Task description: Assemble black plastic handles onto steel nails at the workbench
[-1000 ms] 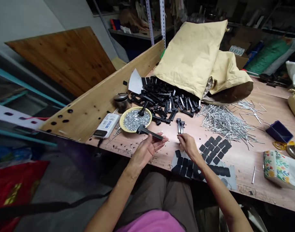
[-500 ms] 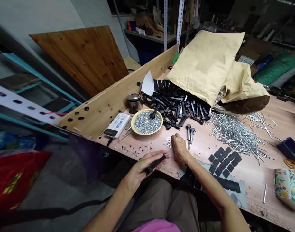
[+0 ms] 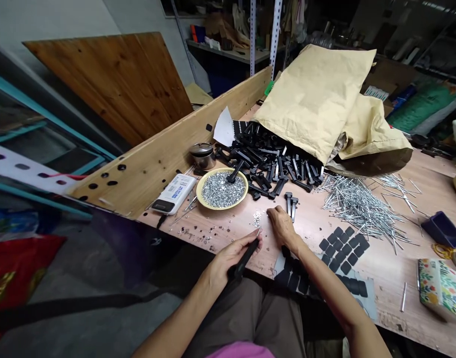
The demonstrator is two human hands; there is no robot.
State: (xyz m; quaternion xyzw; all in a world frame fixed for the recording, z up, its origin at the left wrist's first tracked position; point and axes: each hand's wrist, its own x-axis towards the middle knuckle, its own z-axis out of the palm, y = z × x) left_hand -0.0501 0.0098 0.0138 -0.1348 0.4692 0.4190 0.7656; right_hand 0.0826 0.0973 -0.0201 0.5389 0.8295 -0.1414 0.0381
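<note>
L hand (image 3: 230, 254) clasps blk part (image 3: 245, 259); R hand (image 3: 282, 225), fingers curled, nr rings (image 3: 256, 218) (hold unclear)

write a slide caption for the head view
Left hand holding a long black piece, right hand beside small round silver metal bits.

Head camera looks forward-down across the bench (image 3: 308, 217).

Free tabletop (image 3: 235, 221) between bowl (image 3: 222, 207) and right hand (image 3: 282, 226), loose rings (image 3: 256, 219) midway
</note>
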